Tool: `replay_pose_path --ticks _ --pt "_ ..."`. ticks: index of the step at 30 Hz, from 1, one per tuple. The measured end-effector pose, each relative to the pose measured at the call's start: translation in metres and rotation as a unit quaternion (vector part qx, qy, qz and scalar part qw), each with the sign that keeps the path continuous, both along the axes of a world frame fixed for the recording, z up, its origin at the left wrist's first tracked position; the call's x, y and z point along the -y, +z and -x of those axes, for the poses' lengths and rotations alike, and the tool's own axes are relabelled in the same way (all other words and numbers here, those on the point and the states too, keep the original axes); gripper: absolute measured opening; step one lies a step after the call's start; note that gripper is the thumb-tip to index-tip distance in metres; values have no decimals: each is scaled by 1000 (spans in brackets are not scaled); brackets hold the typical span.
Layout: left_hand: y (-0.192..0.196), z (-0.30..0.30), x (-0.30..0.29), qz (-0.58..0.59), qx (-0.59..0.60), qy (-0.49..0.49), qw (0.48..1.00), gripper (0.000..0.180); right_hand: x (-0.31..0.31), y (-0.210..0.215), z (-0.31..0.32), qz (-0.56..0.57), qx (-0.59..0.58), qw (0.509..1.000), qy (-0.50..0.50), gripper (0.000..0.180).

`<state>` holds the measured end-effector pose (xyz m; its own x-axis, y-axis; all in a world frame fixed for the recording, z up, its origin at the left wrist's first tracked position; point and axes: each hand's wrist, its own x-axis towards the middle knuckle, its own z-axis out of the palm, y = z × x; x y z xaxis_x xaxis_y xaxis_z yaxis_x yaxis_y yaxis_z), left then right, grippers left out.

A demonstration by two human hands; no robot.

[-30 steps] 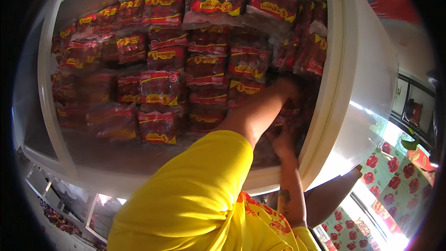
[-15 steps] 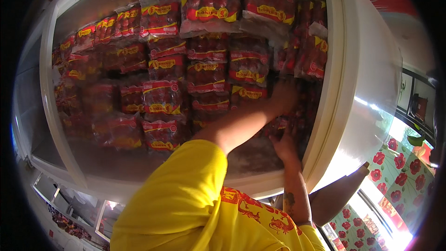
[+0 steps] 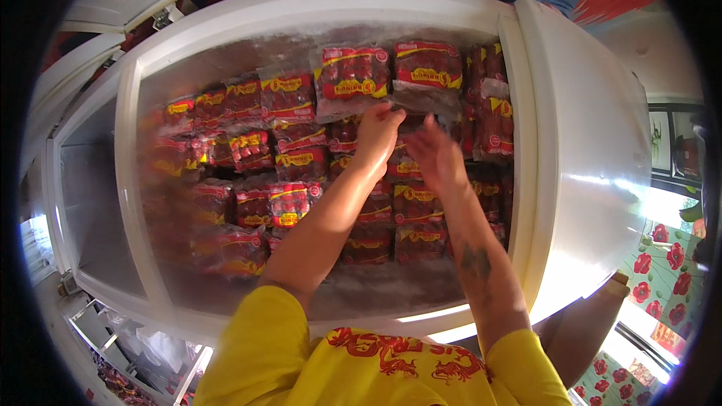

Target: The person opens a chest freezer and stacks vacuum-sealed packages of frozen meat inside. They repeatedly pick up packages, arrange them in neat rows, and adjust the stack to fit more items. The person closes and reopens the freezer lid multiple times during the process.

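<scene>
My left hand (image 3: 378, 135) hovers over the middle of a chest freezer, fingers curled in, with nothing visible in it. It is nearest a red-and-yellow sausage pack (image 3: 353, 75) in clear plastic. Just to its right is my right hand (image 3: 438, 154), smeared by motion, its fingers stretched out and apart. Another sausage pack (image 3: 427, 68) lies beyond that hand. The two hands are close but apart. Below them, rows of similar packs are partly covered by my forearms, among them a sausage pack (image 3: 419, 203).
The white freezer rim (image 3: 323, 1) surrounds the packs, with a broad white side panel (image 3: 594, 173) at right. A frame bar (image 3: 129, 158) crosses at left. Frosty haze blurs the packs at left. Poppy-patterned cloth (image 3: 654, 271) is at far right.
Both hands have risen from the freezer's lower right corner toward the far middle packs. My left arm no longer reaches across to the right. The view has shifted, showing more beyond the far rim.
</scene>
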<state>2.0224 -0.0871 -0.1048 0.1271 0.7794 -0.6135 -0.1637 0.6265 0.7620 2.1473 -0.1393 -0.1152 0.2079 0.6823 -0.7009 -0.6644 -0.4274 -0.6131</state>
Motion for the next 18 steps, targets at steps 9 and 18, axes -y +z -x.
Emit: replay_pose_path --ticks 9,18 --pt "-63 96 -88 -129 -30 18 991 80 -101 20 5 -108 -160 965 -178 59" --pt "-14 76 -104 -39 -22 -135 990 95 -115 -2 -2 -55 -143 964 -218 52"
